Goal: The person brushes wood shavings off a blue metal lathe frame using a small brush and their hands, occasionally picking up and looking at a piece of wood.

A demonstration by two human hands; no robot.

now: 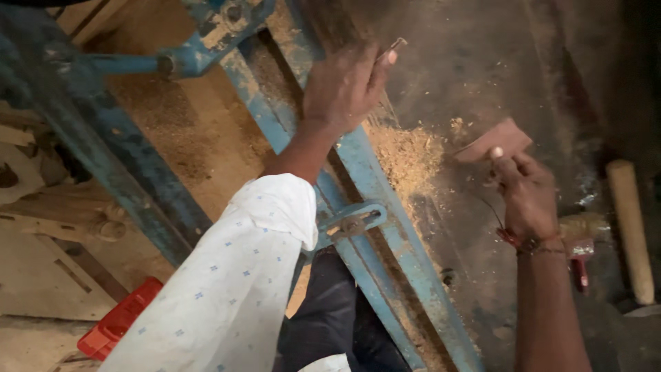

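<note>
**Two hands at a dusty blue frame**

The left hand (344, 86) is reaching out over the blue frame (372, 186), its fingers curled in and pinching a thin stick (394, 47) whose tip is poking out past the fingertips. The white dotted sleeve (234, 275) of that arm is crossing the frame from below.

The right hand (527, 193) is hovering to the right of the frame, above a dark, dusty bench (482, 83). Its thumb and fingertips are gripping the lower edge of a flat reddish-brown piece (496, 140), which is sticking up and tilting to the left. A red thread band (527, 242) is circling that wrist.

Between the two hands, just beside the frame's right rail, a heap of sawdust (406, 155) is lying on the bench. More sawdust is covering the ground to the left of the frame.

A metal clamp (351, 222) is sitting on the frame below the left forearm. Right of the frame, past the right wrist, a brush (582, 238) with a pale head is lying on the bench, and a pale wooden rod (630, 231) is lying just beyond it, near the picture's right edge. Left of the frame, low on the floor, a red plastic thing (117, 324) is showing; what it is I cannot tell. Dark trousers (330, 317) are showing under the frame.
</note>
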